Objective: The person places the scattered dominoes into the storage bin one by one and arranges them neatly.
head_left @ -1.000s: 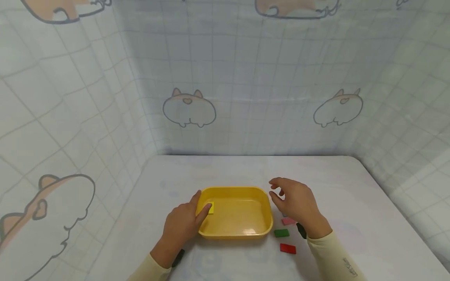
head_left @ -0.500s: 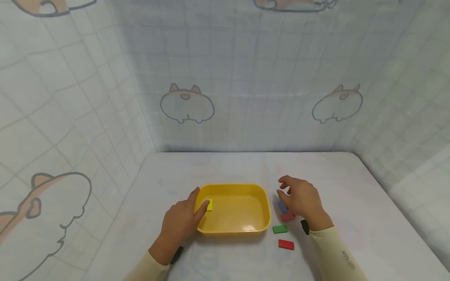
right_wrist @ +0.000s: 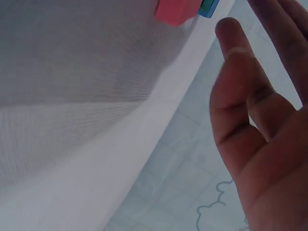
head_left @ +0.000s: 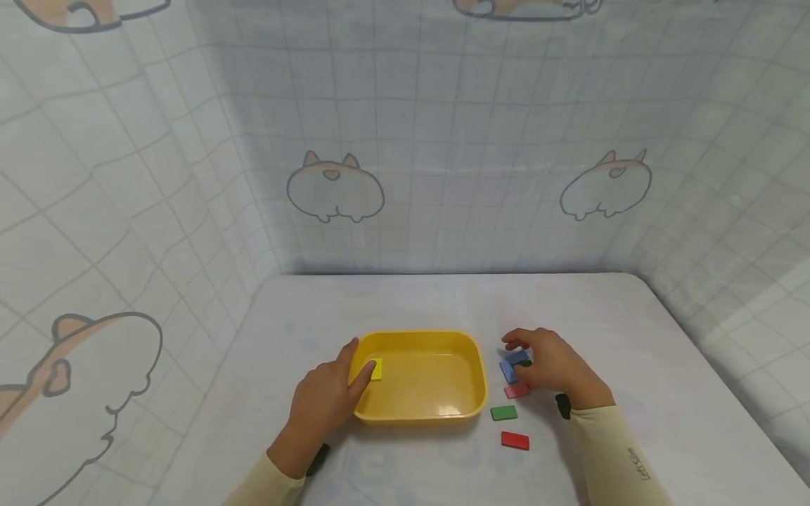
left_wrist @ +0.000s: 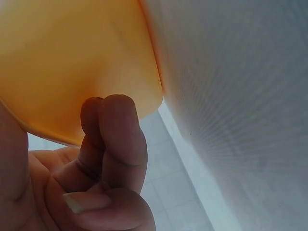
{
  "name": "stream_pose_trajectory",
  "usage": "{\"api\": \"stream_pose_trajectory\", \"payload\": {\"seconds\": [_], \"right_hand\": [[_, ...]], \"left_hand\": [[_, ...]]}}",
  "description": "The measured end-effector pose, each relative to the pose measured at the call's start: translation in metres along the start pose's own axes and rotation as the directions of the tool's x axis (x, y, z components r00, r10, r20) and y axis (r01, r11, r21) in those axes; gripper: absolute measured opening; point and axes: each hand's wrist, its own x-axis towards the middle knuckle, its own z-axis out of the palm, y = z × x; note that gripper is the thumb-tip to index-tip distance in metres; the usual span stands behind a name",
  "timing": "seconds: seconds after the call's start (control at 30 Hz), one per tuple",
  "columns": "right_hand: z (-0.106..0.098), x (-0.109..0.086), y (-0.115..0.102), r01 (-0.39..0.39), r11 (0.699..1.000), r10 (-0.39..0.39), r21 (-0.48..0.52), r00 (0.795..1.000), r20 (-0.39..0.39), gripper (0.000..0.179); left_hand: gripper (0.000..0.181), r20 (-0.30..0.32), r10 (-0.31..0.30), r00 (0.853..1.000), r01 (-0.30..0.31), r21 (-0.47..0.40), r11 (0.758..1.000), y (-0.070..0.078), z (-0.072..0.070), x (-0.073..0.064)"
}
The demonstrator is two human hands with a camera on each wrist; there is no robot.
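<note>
My left hand (head_left: 325,400) grips the left end of a yellow plastic tray (head_left: 418,416), thumb over the rim and fingers outside; in the left wrist view the curled fingers (left_wrist: 120,130) lie against the tray's wall. A small yellow block (head_left: 377,369) lies inside, beside the thumb. To the right of the tray, my right hand (head_left: 553,362) hovers low over small blocks with loosely bent fingers and thumb apart. Nearest to it are two blue blocks (head_left: 508,372), a dark green piece (head_left: 525,363) partly hidden by the thumb, and a pinkish-red block (head_left: 517,390).
A green block (head_left: 503,413) and a red block (head_left: 515,440) lie nearer the front, right of the tray. The white-covered table (head_left: 392,302) ends at a patterned curtain (head_left: 443,176) behind, with more curtain on both sides.
My right hand has moved right, away from the tray's rim, and then lower over the blue blocks, which now show. The left hand has kept its grip on the tray.
</note>
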Motion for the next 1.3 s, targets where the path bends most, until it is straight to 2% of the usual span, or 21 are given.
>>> {"api": "stream_pose_trajectory", "payload": {"seconds": [0.2,0.4,0.63,1.3], "right_hand": [[0.0013,0.0012,0.0039,0.013,1.0,-0.014,0.008,0.999,0.046,0.052],[0.0039,0.0013,0.0058,-0.022,0.999,0.023,-0.034,0.999,0.049,0.06],[0.005,0.0012,0.0073,-0.046,0.999,0.048,-0.028,0.997,0.059,0.071],[0.0045,0.0025,0.0026,0.03,1.0,-0.03,-0.003,0.998,0.061,0.055]], "left_hand": [[0.075,-0.026,0.022,0.999,-0.022,-0.007,1.0,-0.0019,0.0008,0.0],[0.075,-0.009,0.012,1.0,-0.012,-0.002,1.0,-0.0015,0.0004,0.0007],[0.076,0.019,-0.004,1.0,0.005,-0.004,1.0,-0.0001,-0.0001,0.0015],[0.075,0.008,-0.012,1.0,0.012,-0.009,1.0,0.0004,0.0013,0.0009]]}}
